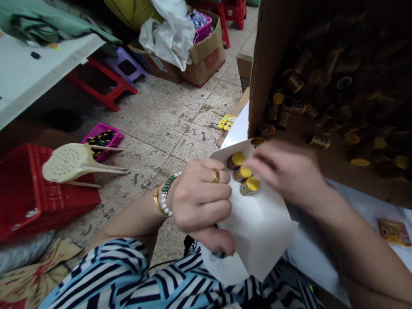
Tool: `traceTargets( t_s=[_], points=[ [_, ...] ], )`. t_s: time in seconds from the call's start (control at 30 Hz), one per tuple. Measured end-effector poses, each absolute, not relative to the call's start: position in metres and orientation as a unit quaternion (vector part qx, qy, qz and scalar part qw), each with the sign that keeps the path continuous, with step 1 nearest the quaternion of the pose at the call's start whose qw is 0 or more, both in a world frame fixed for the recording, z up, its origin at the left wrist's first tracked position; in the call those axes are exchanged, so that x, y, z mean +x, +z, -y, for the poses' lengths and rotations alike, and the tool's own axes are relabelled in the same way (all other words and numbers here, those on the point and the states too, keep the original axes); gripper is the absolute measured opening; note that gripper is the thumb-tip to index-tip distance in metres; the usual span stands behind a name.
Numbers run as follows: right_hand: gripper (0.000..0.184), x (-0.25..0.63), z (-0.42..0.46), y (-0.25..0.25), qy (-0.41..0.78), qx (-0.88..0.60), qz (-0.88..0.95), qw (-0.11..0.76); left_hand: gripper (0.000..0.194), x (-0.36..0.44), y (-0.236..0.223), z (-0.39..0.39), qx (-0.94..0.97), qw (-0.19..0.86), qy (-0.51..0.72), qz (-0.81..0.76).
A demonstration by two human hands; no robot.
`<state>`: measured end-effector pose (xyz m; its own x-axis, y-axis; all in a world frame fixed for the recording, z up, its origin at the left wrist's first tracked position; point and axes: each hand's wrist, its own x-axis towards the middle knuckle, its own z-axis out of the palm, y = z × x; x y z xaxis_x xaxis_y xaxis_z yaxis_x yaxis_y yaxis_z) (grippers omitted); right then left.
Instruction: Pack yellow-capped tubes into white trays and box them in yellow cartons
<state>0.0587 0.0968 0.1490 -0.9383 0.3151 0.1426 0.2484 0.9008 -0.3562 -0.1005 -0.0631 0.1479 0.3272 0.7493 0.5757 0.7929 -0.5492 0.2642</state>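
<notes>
My left hand (202,199) is closed on the near side of a white paper box (260,227), which is tilted over my lap. Inside the box, several small containers with yellow caps (249,184) lie in a slanting row. My right hand (288,171) is over the box's far edge, its thumb close to the middle cap. Motion smears its fingers, so I cannot make out whether they grip anything. Just beyond those fingertips another small dark container (257,141) shows in part.
To the right stands a large cardboard carton (267,64) with many loose small containers. A printed yellow packet (394,231) lies on the white surface below it. On the left are a white table (48,73), a cream stool (69,163), a red crate (67,206) and a pink basket (117,139).
</notes>
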Motion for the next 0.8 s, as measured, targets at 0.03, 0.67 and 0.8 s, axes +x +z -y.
traceTargets(
  t_s=[0.03,0.67,0.8],
  points=[
    [0.027,0.056,-0.111,0.142,0.152,-0.183,0.960,0.146,0.071,-0.102,0.146,0.063,-0.820,0.038,-0.342,0.458],
    [0.020,0.093,-0.068,0.182,0.222,0.044,0.968,-0.111,0.063,-0.117,0.136,0.068,-0.849,0.070,-0.356,0.385],
    [0.009,0.079,-0.060,0.171,0.124,0.041,0.979,-0.156,0.062,-0.115,0.138,0.067,-0.846,0.066,-0.361,0.386]
  ],
)
